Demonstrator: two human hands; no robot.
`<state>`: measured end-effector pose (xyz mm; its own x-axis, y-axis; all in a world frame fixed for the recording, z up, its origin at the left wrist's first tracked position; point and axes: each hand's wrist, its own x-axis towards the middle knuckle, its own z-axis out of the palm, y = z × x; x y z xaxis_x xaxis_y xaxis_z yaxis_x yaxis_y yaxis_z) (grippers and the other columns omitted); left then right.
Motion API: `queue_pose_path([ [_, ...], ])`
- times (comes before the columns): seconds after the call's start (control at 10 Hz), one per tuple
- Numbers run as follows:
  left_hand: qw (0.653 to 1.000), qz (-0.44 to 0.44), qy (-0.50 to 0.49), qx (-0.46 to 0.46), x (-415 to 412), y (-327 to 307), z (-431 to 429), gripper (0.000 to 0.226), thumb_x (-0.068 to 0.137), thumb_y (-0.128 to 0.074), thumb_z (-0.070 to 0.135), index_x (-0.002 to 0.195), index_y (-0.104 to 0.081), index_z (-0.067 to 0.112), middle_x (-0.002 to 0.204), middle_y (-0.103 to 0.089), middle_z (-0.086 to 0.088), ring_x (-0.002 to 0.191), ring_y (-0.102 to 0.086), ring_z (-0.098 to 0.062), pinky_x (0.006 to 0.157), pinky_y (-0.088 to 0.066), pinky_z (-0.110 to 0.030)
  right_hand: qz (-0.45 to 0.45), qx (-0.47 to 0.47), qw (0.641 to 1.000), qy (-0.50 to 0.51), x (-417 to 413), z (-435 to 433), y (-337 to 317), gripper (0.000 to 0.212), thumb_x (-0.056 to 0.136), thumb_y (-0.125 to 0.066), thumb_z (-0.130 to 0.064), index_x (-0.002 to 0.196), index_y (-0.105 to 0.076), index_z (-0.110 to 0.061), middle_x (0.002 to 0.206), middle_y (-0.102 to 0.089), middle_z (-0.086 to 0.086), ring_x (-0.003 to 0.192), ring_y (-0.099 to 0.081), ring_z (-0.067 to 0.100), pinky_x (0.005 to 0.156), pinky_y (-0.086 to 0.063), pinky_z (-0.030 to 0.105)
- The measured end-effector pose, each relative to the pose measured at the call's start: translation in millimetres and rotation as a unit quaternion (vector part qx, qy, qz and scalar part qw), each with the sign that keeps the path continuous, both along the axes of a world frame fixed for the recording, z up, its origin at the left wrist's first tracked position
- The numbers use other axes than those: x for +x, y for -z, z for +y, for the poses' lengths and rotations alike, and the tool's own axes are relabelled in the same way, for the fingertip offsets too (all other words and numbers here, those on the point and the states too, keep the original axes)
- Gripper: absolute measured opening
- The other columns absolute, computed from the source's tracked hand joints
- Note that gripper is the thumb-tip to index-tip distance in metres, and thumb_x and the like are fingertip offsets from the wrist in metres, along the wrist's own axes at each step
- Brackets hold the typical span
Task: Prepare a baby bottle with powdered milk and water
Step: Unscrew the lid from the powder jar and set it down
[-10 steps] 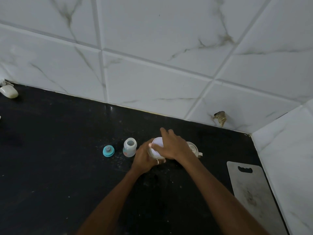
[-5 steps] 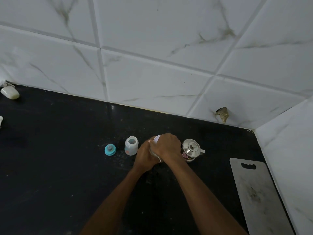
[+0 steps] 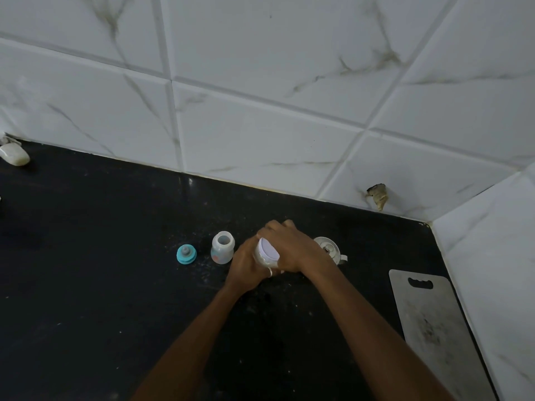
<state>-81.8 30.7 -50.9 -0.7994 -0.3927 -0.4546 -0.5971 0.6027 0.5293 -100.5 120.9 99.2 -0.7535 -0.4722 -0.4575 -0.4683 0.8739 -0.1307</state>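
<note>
my left hand (image 3: 246,266) grips the jar (image 3: 260,260) steady so my right hand (image 3: 292,247), curled over its lid (image 3: 269,250), can twist, the bottle (image 3: 222,248) open just left.

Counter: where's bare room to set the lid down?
Bare: wide stretch of counter between soap and teal cap; strip between bottle and tiled wall. Crowded: cap, bottle, jar and steel pot in one row.

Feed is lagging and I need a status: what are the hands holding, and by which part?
Both hold the jar. The left hand grips its body, and the right hand curls round the lid.
</note>
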Motion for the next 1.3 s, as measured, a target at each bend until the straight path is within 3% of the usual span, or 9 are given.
queue_pose_path([
  [0.1,0.982,-0.156,0.101,-0.016,-20.0,-17.6,17.9,0.038,0.083,-0.083,0.035,0.101,-0.072,0.003,0.095,-0.076,-0.007,0.094,-0.068,-0.016,0.101,-0.043,-0.028,-0.014,-0.043,0.999,0.029,0.4,6.3,-0.1,0.083,0.077,-0.084,-0.014,0.149,-0.043,-0.026,0.15,-0.04,0.0,0.134,-0.037,0.03,0.1,-0.049,0.046],
  [0.2,0.966,0.002,0.15,0.212,20.9,-29.0,-24.3,0.05,0.066,-0.094,0.035,0.108,-0.068,0.029,0.091,-0.074,0.01,0.087,-0.066,-0.004,0.084,-0.042,-0.012,-0.016,-0.091,0.992,0.09,0.6,13.7,-2.4,0.088,0.077,-0.077,-0.004,0.153,-0.039,-0.027,0.154,-0.036,0.0,0.136,-0.036,0.029,0.102,-0.047,0.044],
  [0.3,0.955,0.155,0.137,0.212,6.0,-38.9,-21.1,0.056,0.065,-0.095,0.031,0.11,-0.063,0.045,0.1,-0.073,0.016,0.088,-0.067,0.004,0.077,-0.049,-0.01,-0.004,-0.136,0.981,0.137,2.2,16.8,-5.3,0.087,0.078,-0.073,-0.001,0.153,-0.039,-0.028,0.156,-0.036,0.0,0.138,-0.036,0.028,0.104,-0.046,0.042],
  [0.4,0.976,-0.197,0.052,0.073,-15.0,-53.6,-0.3,0.036,0.066,-0.09,0.046,0.088,-0.073,0.024,0.069,-0.074,0.003,0.057,-0.067,-0.014,0.061,-0.051,-0.037,0.013,-0.164,0.973,0.161,7.3,20.6,-5.7,0.086,0.077,-0.074,-0.003,0.152,-0.039,-0.029,0.155,-0.036,0.0,0.136,-0.037,0.028,0.101,-0.046,0.041],
  [0.5,0.971,0.072,0.155,0.165,-17.0,-42.4,-2.5,0.052,0.061,-0.094,0.033,0.108,-0.072,0.031,0.092,-0.074,0.017,0.083,-0.067,0.004,0.074,-0.051,-0.015,0.032,-0.171,0.969,0.177,18.5,27.7,-2.7,0.088,0.077,-0.075,-0.008,0.153,-0.037,-0.03,0.155,-0.035,-0.001,0.134,-0.037,0.028,0.098,-0.044,0.037],
  [0.6,0.983,-0.122,0.122,0.059,1.9,-62.4,-11.8,0.04,0.057,-0.09,0.043,0.084,-0.078,0.017,0.066,-0.074,-0.004,0.07,-0.067,-0.014,0.058,-0.045,-0.039,0.054,-0.175,0.962,0.203,34.8,36.7,2.9,0.089,0.078,-0.076,-0.014,0.154,-0.034,-0.032,0.153,-0.032,-0.003,0.135,-0.037,0.025,0.096,-0.039,0.031],
  [0.7,0.946,0.181,0.152,0.22,5.3,-29.0,-16.5,0.053,0.071,-0.091,0.028,0.119,-0.07,0.028,0.11,-0.076,0.009,0.105,-0.07,-0.005,0.088,-0.057,-0.029,0.072,-0.181,0.952,0.235,53.6,46.2,9.4,0.088,0.082,-0.077,-0.021,0.157,-0.03,-0.03,0.152,-0.03,-0.003,0.137,-0.037,0.023,0.101,-0.041,0.033],
  [0.8,0.899,0.306,0.16,0.27,30.0,-17.5,-39.7,0.069,0.068,-0.094,0.031,0.129,-0.062,0.038,0.124,-0.07,0.017,0.117,-0.067,-0.004,0.097,-0.055,-0.029,0.075,-0.199,0.938,0.272,74.5,53.0,16.0,0.09,0.086,-0.076,-0.03,0.16,-0.024,-0.029,0.155,-0.027,-0.001,0.141,-0.03,0.024,0.105,-0.044,0.04],
  [1.3,0.911,0.291,0.182,0.231,20.0,-19.4,-31.8,0.079,0.055,-0.099,0.043,0.126,-0.063,0.036,0.121,-0.071,0.015,0.113,-0.067,-0.004,0.099,-0.056,-0.04,0.094,-0.181,0.895,0.397,167.7,58.4,93.7,0.088,0.089,-0.066,-0.057,0.159,-0.024,-0.023,0.153,-0.035,0.002,0.132,-0.038,0.021,0.101,-0.046,0.035],
])
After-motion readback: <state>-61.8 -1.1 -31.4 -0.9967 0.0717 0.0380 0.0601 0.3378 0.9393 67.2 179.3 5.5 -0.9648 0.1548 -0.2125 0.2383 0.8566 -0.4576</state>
